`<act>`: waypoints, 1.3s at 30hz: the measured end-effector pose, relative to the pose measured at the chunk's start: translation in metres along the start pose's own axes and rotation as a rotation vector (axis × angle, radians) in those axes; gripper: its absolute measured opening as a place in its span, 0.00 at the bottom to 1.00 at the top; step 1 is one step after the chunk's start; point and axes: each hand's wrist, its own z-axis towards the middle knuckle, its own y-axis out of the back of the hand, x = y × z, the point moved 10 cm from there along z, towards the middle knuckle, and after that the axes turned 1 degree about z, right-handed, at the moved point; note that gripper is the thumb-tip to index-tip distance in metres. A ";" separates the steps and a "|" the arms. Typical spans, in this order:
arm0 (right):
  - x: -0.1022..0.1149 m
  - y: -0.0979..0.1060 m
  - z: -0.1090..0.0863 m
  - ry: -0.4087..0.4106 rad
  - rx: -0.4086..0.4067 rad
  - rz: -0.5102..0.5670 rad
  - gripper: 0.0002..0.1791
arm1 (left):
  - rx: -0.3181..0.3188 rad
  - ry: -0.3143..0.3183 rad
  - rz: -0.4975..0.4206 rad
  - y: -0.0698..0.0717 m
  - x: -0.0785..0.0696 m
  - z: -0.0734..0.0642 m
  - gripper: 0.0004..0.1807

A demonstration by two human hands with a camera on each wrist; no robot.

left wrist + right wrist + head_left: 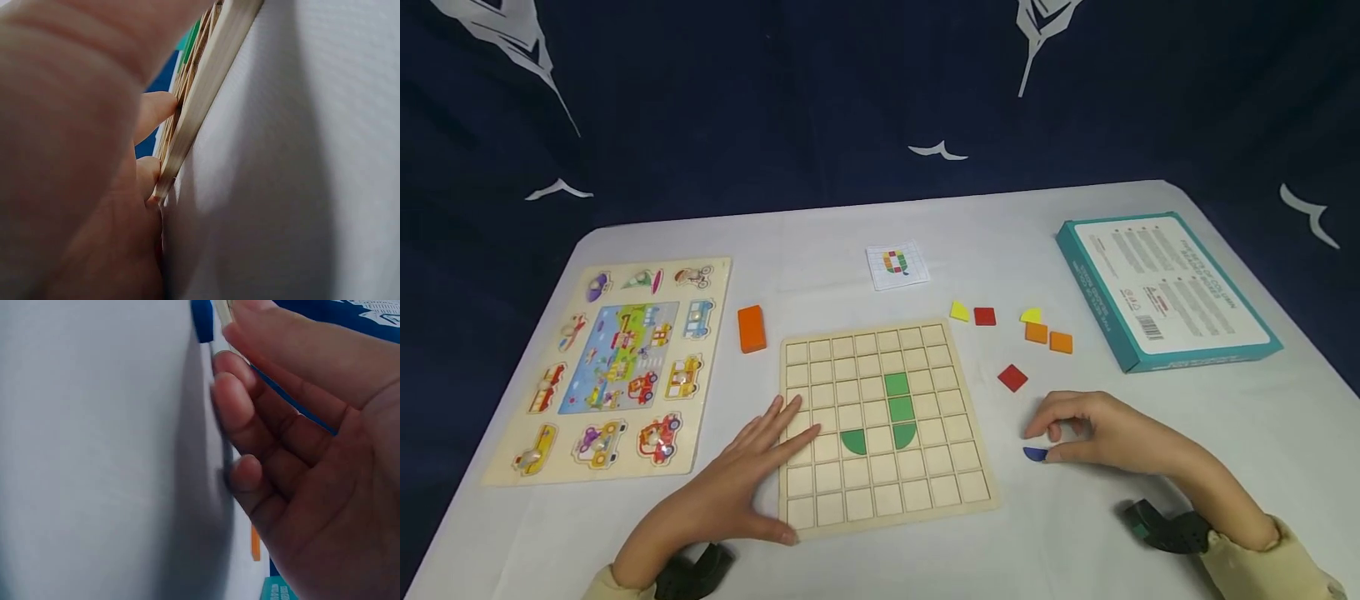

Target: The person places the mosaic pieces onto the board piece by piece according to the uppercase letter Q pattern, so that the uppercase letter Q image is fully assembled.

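My left hand (pixel 756 462) rests at the left edge of the wooden grid board (pixel 887 500), fingers spread over its cells and thumb at the near left corner. The board carries green squares (pixel 901 408) and green quarter-round pieces (pixel 853 442). To the right of the board, my right hand (pixel 1101 429) is low over the table, fingers bent and thumb apart from the index finger. By the thumb tip lies a blue rounded piece (pixel 1034 454). In the right wrist view the blue piece (pixel 202 322) sits beside the fingertips; whether they touch it is unclear.
Red (pixel 1012 378), yellow (pixel 959 311) and orange pieces (pixel 1061 342) lie right of the board. Behind it are a pattern card (pixel 897 267) and an orange block (pixel 751 329). A picture puzzle (pixel 700 433) lies left, a teal box (pixel 1172 292) right.
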 end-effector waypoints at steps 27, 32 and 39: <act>0.013 0.001 0.018 -0.031 -0.188 -0.009 0.12 | 0.023 0.008 0.006 -0.001 -0.002 -0.002 0.63; 0.030 -0.002 0.038 -0.022 -0.265 0.073 0.09 | 0.021 -0.001 0.022 0.001 -0.002 0.000 0.63; 0.040 -0.031 0.066 -0.056 -0.192 0.197 0.06 | 0.021 -0.007 0.023 0.003 -0.003 0.001 0.63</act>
